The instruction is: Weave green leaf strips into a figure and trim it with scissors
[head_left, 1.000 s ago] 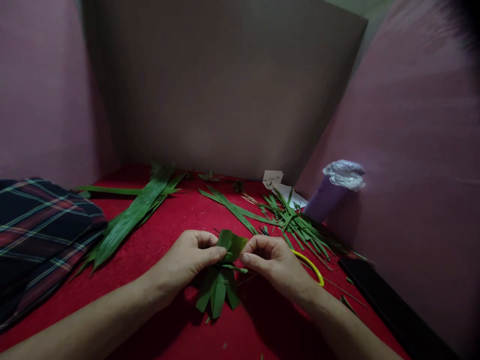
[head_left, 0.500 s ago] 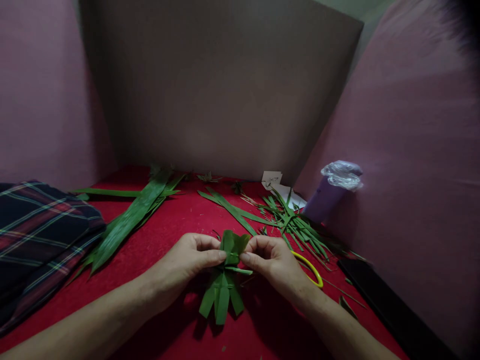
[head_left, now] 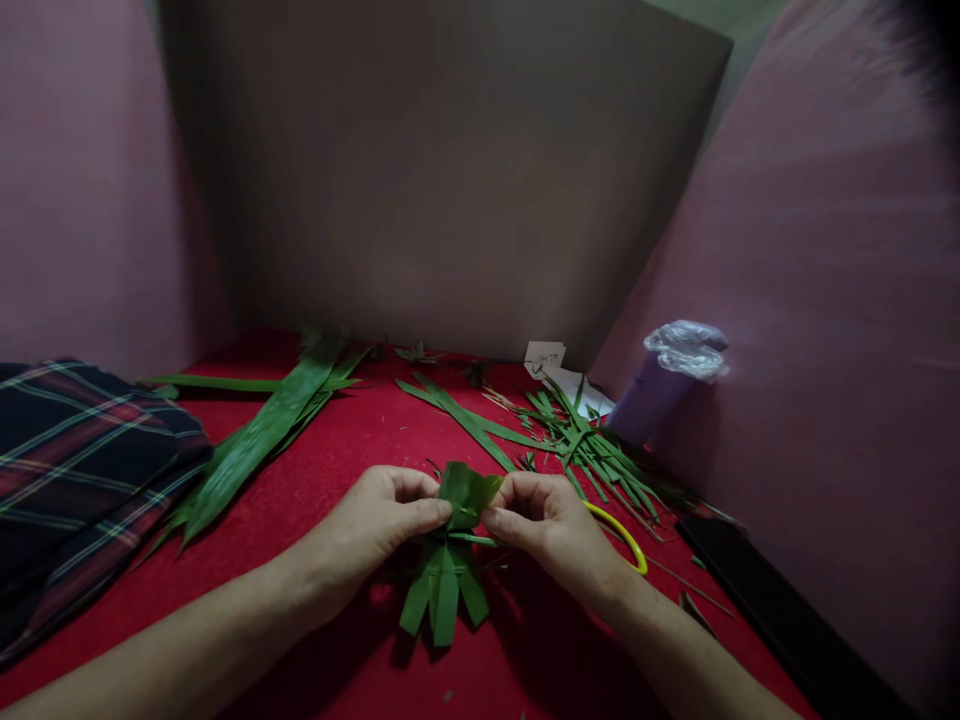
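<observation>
A folded green leaf piece (head_left: pixel 459 490) is held upright between my two hands, above the red cloth (head_left: pixel 360 440). Its lower part spreads into several flat strips (head_left: pixel 444 600) that point toward me. My left hand (head_left: pixel 397 510) pinches its left edge between thumb and fingers. On the other side my right hand (head_left: pixel 544 515) pinches the right edge, where the leaf flares out. A thin pale strip sticks out sideways below the pinched part. Just beyond my right wrist lies a yellow ring-shaped handle (head_left: pixel 624 535), partly hidden by my hand.
Long broad leaves (head_left: pixel 262 450) lie at the left beside a plaid cloth (head_left: pixel 90 490). Cut leaf strips (head_left: pixel 600 455) are heaped at the right, near white paper (head_left: pixel 589 395) and a purple container (head_left: pixel 652 395) topped with clear plastic. A long black object (head_left: pixel 780 600) runs along the right edge.
Both hands keep their pinch on the leaf piece. Its upper right flap has shifted slightly right along with my right fingers.
</observation>
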Demonstrator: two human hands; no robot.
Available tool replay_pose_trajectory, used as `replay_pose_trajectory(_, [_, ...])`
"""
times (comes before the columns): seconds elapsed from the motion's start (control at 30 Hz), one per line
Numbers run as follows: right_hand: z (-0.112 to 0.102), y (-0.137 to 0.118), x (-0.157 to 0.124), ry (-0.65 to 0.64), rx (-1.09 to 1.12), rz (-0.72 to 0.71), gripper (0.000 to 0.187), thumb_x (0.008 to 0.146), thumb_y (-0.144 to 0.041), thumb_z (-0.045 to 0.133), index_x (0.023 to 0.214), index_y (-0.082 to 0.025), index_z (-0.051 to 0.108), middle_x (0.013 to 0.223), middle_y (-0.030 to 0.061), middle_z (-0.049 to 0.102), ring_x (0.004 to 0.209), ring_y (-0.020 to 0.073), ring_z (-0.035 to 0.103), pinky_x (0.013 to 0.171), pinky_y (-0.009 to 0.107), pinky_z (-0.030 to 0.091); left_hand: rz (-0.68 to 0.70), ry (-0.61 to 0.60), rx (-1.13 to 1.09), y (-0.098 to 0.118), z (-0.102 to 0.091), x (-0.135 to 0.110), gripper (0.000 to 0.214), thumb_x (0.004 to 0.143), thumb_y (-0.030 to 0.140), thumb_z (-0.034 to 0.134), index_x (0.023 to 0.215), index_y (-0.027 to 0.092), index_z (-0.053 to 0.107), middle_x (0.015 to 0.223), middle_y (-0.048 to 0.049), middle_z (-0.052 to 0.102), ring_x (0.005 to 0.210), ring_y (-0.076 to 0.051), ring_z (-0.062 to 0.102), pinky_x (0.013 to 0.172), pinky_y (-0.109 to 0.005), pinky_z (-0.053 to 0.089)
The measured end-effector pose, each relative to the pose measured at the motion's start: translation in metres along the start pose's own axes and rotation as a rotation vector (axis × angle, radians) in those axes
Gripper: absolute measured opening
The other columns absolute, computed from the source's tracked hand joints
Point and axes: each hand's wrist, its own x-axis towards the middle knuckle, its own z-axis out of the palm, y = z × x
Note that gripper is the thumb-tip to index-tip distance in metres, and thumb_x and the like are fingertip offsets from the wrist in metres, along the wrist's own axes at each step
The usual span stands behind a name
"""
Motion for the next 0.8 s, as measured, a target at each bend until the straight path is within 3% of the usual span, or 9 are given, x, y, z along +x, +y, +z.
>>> replay_pose_trajectory(0.27, [-0.0004, -0.0039, -0.0025, 0.019, -0.034, 0.001, 0.021, 0.07, -0.029, 0.064, 0.059, -0.016, 0.051, 0.054, -0.004, 0.047, 0.048, 0.0085, 0.039, 0.049, 0.023, 0.031, 0.007, 0.012, -0.02, 0.0013, 0.0004, -0.0017, 0.015, 0.069, 0.029, 0.064, 0.069, 0.014, 0.062, 0.059, -0.0023, 0.063, 0.05, -0.012, 0.055, 0.05, -0.024, 0.04])
replay_pose_trajectory(0.8, [-0.0016, -0.0066, -0.0028, 0.013, -0.023, -0.019, 0.021, 0.07, -0.029, 0.066, 0.061, -0.015, 0.053, 0.054, -0.0044, 0.048, 0.048, 0.0076, 0.041, 0.046, 0.021, 0.033, 0.0, -0.009, -0.045, 0.0055, 0.0031, -0.0036, 0.014, 0.069, 0.027, 0.064, 0.068, 0.013, 0.062, 0.056, -0.0009, 0.061, 0.046, -0.01, 0.05, 0.047, -0.022, 0.035])
